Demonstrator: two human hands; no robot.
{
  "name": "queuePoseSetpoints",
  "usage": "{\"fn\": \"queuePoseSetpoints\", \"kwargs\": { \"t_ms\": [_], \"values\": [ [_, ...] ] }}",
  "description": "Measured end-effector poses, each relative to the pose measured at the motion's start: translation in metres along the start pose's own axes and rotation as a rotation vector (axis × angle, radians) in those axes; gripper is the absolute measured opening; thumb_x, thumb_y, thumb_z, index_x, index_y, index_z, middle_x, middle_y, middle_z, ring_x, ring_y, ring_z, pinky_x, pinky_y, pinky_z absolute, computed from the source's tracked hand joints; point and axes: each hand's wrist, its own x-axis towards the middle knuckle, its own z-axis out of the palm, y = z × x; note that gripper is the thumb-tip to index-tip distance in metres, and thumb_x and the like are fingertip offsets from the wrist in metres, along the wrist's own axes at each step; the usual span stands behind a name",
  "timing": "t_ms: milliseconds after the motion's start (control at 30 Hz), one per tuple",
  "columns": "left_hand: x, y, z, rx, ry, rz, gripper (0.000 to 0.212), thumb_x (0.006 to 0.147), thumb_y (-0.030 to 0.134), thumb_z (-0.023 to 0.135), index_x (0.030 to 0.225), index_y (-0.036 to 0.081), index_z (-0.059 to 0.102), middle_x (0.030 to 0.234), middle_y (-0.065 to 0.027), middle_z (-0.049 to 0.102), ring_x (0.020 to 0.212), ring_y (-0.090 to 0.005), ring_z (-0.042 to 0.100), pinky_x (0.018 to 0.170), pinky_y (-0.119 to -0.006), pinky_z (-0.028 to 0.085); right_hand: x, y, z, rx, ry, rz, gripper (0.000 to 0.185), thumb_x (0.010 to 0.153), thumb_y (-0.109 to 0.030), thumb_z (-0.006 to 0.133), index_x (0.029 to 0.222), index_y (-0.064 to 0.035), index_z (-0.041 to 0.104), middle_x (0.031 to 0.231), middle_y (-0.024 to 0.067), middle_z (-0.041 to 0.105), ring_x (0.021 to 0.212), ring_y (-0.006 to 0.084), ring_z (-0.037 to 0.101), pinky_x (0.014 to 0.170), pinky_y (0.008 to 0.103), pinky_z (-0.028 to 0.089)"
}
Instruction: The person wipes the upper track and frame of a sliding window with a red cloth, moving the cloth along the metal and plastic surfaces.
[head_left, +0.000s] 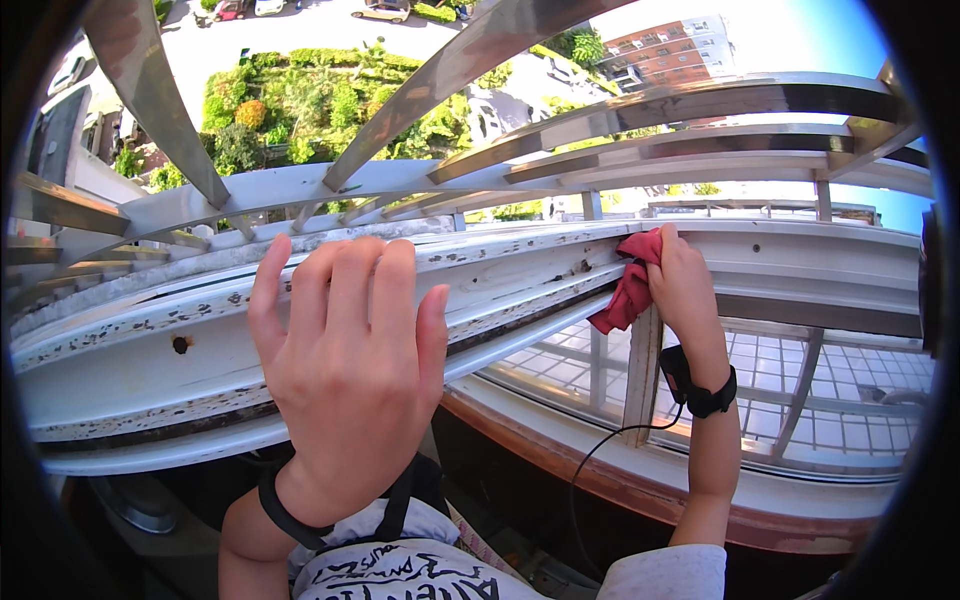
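Observation:
Spread over the white metal window track (135, 345) is my left hand (352, 337), palm down with fingers apart; it holds nothing. Its fingertips lie at the track's outer edge, beside flaking dark spots. To the right, my right hand (679, 277) grips a bunched red cloth (636, 289) against the corner where the track meets the side frame (810, 255). Part of the cloth hangs below my fingers over the inner rail. A black strap with a small device (686, 382) sits on my right wrist, and a dark band is around my left wrist.
Beyond the track stand metal guard bars (420, 97), with a garden (300, 112) and parked cars far below. A glass pane (847, 397) with a white frame is at lower right, above a reddish-brown ledge (540, 442). A black cable (592, 457) hangs from the wrist device.

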Motion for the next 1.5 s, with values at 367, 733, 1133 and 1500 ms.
{"fn": "queuePoseSetpoints", "kwargs": {
  "t_ms": [367, 733, 1133, 1500],
  "values": [
    [0.000, 0.003, 0.003, -0.005, -0.012, -0.013, 0.023, 0.077, 0.014, 0.061, 0.097, 0.004, 0.055, 0.092, -0.0076, 0.056, 0.090, -0.0245, 0.053, 0.098, -0.042, 0.032, 0.005, 0.002, 0.019, 0.258, 0.020, -0.062, 0.019, 0.079, -0.008, 0.050, 0.094, 0.0012, 0.042, 0.080, 0.0279, 0.057, 0.079, 0.0458, 0.054, 0.068, 0.0512, 0.040],
    [0.001, 0.003, 0.005, 0.028, 0.033, -0.002, 0.020, 0.080, 0.016, 0.060, 0.095, 0.005, 0.054, 0.089, -0.0076, 0.055, 0.089, -0.0246, 0.053, 0.096, -0.040, 0.033, -0.021, -0.030, 0.003, 0.728, 0.068, -0.070, 0.013, 0.087, -0.005, 0.046, 0.100, -0.0012, 0.046, 0.078, 0.0178, 0.059, 0.070, 0.0313, 0.061, 0.067, 0.0343, 0.046],
    [0.000, 0.002, 0.004, 0.027, 0.048, 0.010, 0.017, 0.081, 0.015, 0.058, 0.094, 0.005, 0.055, 0.088, -0.0066, 0.056, 0.087, -0.0235, 0.054, 0.096, -0.039, 0.034, -0.015, -0.006, 0.013, 0.592, 0.046, 0.030, 0.014, 0.088, -0.010, 0.046, 0.099, -0.0013, 0.044, 0.084, 0.0219, 0.059, 0.083, 0.0415, 0.057, 0.072, 0.0388, 0.044],
    [0.000, 0.003, 0.006, 0.035, 0.063, 0.015, 0.017, 0.081, 0.016, 0.059, 0.094, 0.005, 0.055, 0.086, -0.0076, 0.055, 0.086, -0.0246, 0.054, 0.096, -0.039, 0.034, -0.032, -0.036, 0.012, 0.761, 0.102, -0.100, 0.013, 0.087, -0.004, 0.046, 0.100, -0.0022, 0.044, 0.075, 0.0172, 0.061, 0.070, 0.0290, 0.064, 0.062, 0.0331, 0.048]
  ]
}}
